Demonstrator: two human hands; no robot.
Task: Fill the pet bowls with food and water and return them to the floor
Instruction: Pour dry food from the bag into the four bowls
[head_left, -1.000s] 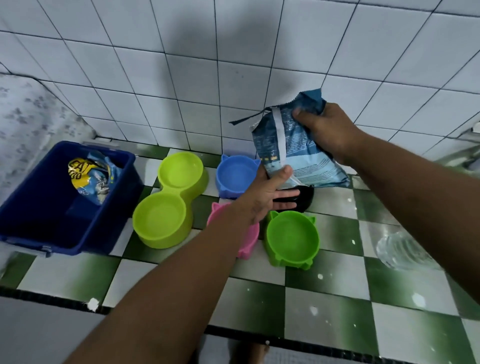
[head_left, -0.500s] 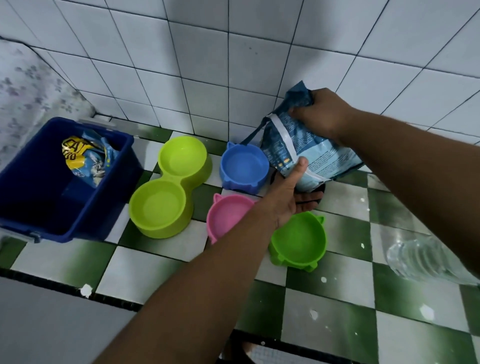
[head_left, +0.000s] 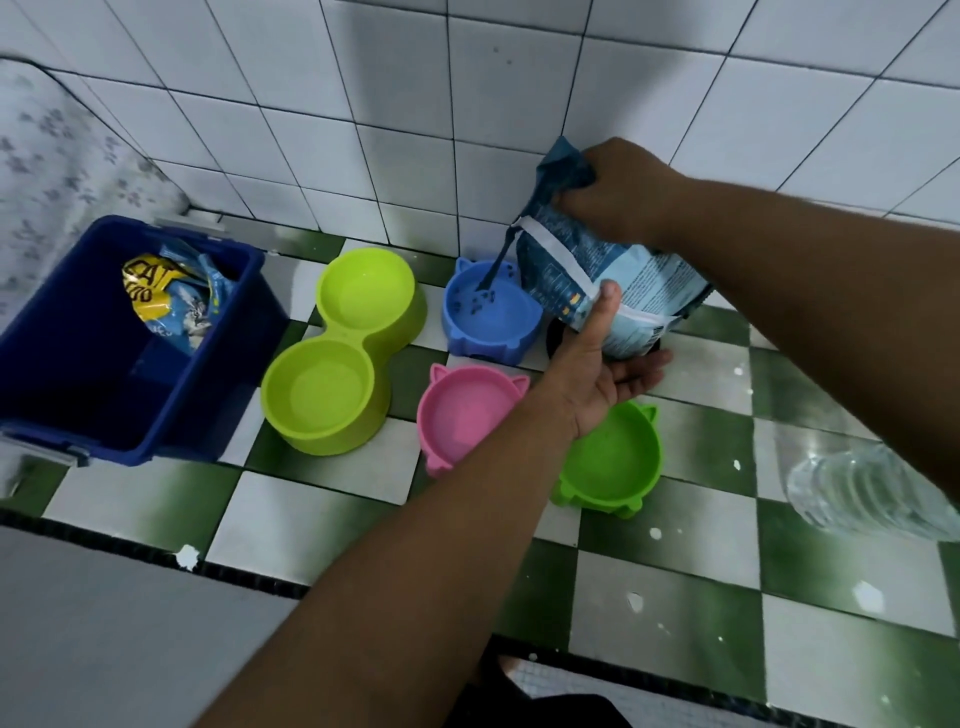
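Both hands hold a blue pet food bag (head_left: 618, 280), tilted left over the blue cat-shaped bowl (head_left: 491, 314). My right hand (head_left: 618, 192) grips the bag's top corner; my left hand (head_left: 602, 364) cups its lower side from beneath. A few dark kibbles lie in the blue bowl. In front stand an empty pink bowl (head_left: 462, 410) and an empty green bowl (head_left: 613, 460). A lime double bowl (head_left: 337, 353) sits left of them. A black bowl (head_left: 558, 338) is mostly hidden under the bag.
All bowls stand on a green-and-white checkered tiled counter (head_left: 727, 571) against a white tiled wall. A dark blue bin (head_left: 130, 338) at the left holds a yellow cat food packet (head_left: 156, 291). A clear water bottle (head_left: 872, 493) lies at the right.
The bag has tipped further left toward the blue bowl, and kibble has started landing in it. My left hand has shifted under the bag's lower side.
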